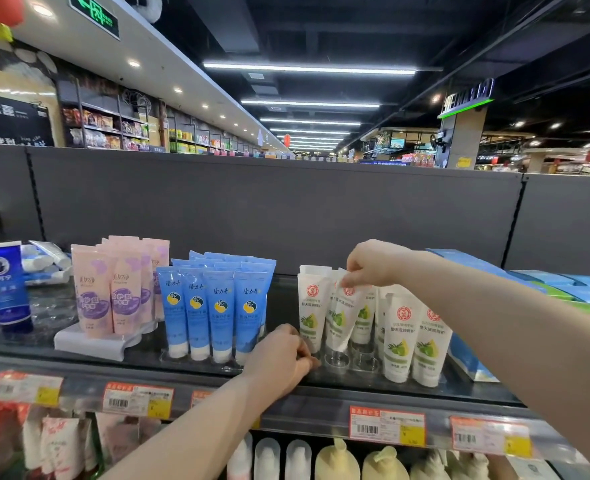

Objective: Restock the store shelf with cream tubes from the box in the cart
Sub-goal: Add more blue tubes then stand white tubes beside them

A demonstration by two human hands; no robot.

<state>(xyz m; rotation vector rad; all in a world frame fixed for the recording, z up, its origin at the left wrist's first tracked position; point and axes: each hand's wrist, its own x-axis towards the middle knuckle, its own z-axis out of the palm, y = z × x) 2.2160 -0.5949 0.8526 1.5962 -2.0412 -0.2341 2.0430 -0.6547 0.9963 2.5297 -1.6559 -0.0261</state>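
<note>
On the top shelf (217, 379) stand several white cream tubes with a red seal and green olive print (399, 344). My right hand (373, 265) pinches the crimped top of one tilted white tube (338, 317), whose cap end hangs just above the clear plastic tube holder (342, 360). My left hand (283, 358) rests at the holder's front left corner, fingers curled against its edge next to an upright white tube (312, 306). The cart and box are out of view.
Blue tubes (214, 313) stand left of the holder, then pink tubes (110, 292) on a white stand and dark blue tubes (6, 289). Blue boxes (546, 282) lie to the right. Price tags (387, 426) line the shelf edge; bottles sit on the shelf below.
</note>
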